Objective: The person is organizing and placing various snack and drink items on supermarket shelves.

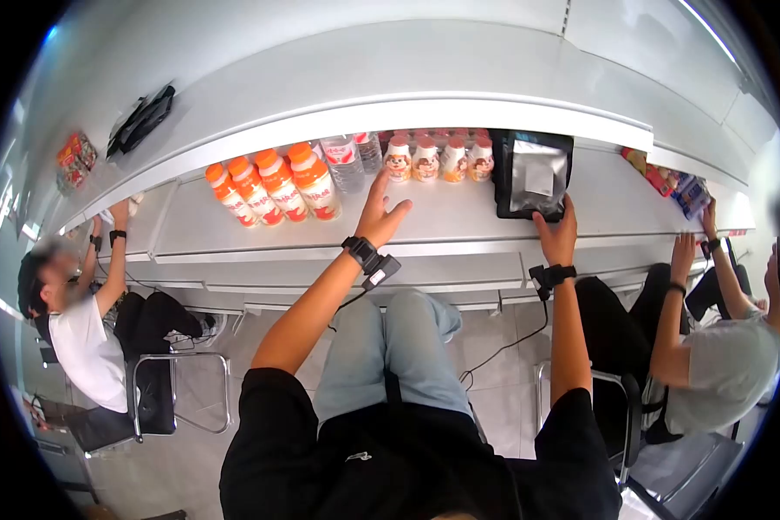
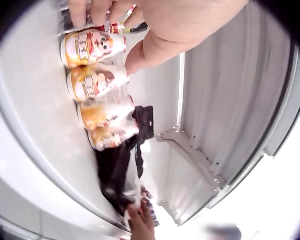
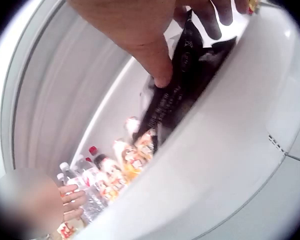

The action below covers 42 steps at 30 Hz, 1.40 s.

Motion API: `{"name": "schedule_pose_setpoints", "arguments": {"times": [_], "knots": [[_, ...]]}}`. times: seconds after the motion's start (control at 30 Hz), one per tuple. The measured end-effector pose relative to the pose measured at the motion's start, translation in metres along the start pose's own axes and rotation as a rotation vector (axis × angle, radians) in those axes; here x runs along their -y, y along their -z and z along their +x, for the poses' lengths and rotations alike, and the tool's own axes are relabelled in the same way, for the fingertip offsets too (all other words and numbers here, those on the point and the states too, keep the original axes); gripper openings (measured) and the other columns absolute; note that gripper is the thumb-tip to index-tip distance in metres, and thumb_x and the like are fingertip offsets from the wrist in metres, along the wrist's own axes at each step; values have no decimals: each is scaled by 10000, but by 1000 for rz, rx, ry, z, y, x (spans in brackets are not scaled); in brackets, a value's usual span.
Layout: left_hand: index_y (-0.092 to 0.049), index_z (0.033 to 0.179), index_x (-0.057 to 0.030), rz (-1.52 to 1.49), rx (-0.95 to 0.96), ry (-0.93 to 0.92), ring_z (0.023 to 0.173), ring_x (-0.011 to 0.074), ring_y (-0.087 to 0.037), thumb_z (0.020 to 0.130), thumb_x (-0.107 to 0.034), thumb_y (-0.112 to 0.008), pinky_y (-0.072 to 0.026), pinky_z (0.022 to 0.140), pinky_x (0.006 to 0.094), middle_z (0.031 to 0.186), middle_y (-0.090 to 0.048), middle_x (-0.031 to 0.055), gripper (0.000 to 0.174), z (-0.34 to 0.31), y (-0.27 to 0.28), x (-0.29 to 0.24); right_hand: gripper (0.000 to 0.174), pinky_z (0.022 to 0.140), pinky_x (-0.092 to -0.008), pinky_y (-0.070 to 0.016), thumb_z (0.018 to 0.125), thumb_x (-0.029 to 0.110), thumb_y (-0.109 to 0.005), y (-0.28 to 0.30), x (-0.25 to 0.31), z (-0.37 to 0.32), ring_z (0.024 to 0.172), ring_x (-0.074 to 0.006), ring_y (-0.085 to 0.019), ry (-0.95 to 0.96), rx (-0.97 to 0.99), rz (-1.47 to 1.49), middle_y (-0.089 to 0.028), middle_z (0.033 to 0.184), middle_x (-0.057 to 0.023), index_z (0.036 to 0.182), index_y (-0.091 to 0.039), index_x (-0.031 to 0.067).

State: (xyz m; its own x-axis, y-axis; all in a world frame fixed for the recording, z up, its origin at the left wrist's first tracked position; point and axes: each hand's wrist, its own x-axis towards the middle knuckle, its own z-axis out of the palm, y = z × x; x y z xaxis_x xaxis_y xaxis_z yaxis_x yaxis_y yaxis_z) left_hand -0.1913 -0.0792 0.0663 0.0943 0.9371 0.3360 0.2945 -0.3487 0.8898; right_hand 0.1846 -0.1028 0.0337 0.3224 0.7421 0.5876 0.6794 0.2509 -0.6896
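Small white-and-orange bottles point(image 1: 425, 163) stand in a row on the shelf. My left hand point(image 1: 381, 217) is at the row's left end, thumb spread from the fingers. In the left wrist view, that hand point(image 2: 175, 22) is over the end bottle point(image 2: 92, 47), its thumb near a cap; contact is unclear. Right of the row, a black pouch point(image 1: 504, 186) with a silver panel leans upright. My right hand point(image 1: 559, 238) grips its lower right edge. The right wrist view shows the thumb of this hand point(image 3: 140, 30) on one side of the pouch point(image 3: 172, 95), fingers at the other.
Orange-capped bottles point(image 1: 277, 186) and clear bottles point(image 1: 345, 165) stand left of the small ones. An upper shelf edge point(image 1: 390, 111) runs above them. Seated people work at the left point(image 1: 91, 347) and right point(image 1: 719, 364). Colourful packets point(image 1: 689, 195) lie at the shelf's right end.
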Motion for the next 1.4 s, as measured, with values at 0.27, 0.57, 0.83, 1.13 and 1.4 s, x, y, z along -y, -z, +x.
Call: {"name": "schedule_pose_setpoints", "arguments": {"times": [0.27,0.57,0.83,1.13,1.4], "knots": [[-255,1422,85,95,-17,88,1299,313,-432,725,-222,-747,-353,1072,345,1403,-403,254,907,86,2,47,812,1045,-460,-354,735,286,-789,-4,-9,-10,1288,-432,-400,181,48,-128,-370,1425,-282,1382,-398,-7],[-485,1205,-15,-99,79,19,1072,228,-592,610,-254,-860,-463,920,336,1175,-589,129,743,52,-23,13,827,1083,-469,-311,767,383,-773,-8,-20,-12,1332,-445,-343,131,78,-112,-298,1464,-303,1364,-401,-51],[-561,1077,-22,-10,-204,-82,886,259,-653,657,-298,-822,-515,785,359,976,-654,135,567,9,-51,-7,747,1085,-464,-326,755,258,-784,-2,13,-16,1362,-417,-306,211,75,-167,-260,1503,-237,1384,-431,62],[-506,1158,-14,-490,-145,-76,970,110,-588,780,-52,-761,-513,831,291,1074,-591,44,457,-131,31,-63,662,1086,-438,-323,803,247,-742,5,-1,-15,1359,-399,-326,182,168,-90,-276,1504,-228,1381,-458,97],[-544,1152,-11,-52,-559,5,850,89,-590,762,-30,-762,-496,723,235,1012,-607,45,448,-252,174,-102,867,1123,-428,-264,782,227,-766,0,15,-14,1427,-376,-209,210,186,27,-156,1556,-217,1480,-273,79]]}}
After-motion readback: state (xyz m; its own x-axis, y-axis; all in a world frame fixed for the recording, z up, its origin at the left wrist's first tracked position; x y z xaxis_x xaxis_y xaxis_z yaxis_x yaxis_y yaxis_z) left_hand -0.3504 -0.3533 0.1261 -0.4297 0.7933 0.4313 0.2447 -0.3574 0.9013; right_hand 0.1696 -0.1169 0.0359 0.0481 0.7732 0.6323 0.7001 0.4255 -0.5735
